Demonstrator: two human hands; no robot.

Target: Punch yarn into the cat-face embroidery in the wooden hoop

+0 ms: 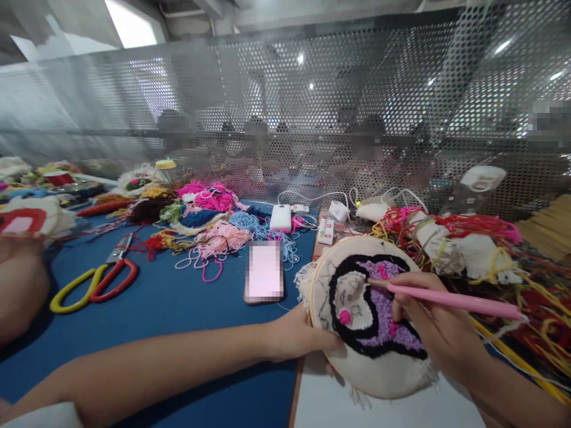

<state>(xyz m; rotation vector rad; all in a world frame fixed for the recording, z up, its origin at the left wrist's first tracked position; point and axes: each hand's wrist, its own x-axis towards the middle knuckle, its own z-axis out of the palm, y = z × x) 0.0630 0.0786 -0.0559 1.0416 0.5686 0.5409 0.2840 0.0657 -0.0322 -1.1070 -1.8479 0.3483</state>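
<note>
A round embroidery hoop (pixel 388 377) holds off-white cloth with black outlines, purple looped yarn and pink spots. My left hand (pixel 307 334) grips its lower left edge, thumb on the cloth and fingers mostly behind. In my right hand (pixel 439 318) is a pink punch needle (pixel 455 298), held in a pinch and pointing left. The metal tip of the needle meets the cloth at the black line beside the pale face shape. Whitish yarn trails from the handle's right end.
Scissors (pixel 113 279) with yellow and red handles and a phone (pixel 264 272) lie on the blue table (pixel 178 315). Yarn piles (pixel 214 205) line the back and right. Another person's hand (pixel 20 285) is at far left. A perforated metal screen (pixel 276 107) stands behind.
</note>
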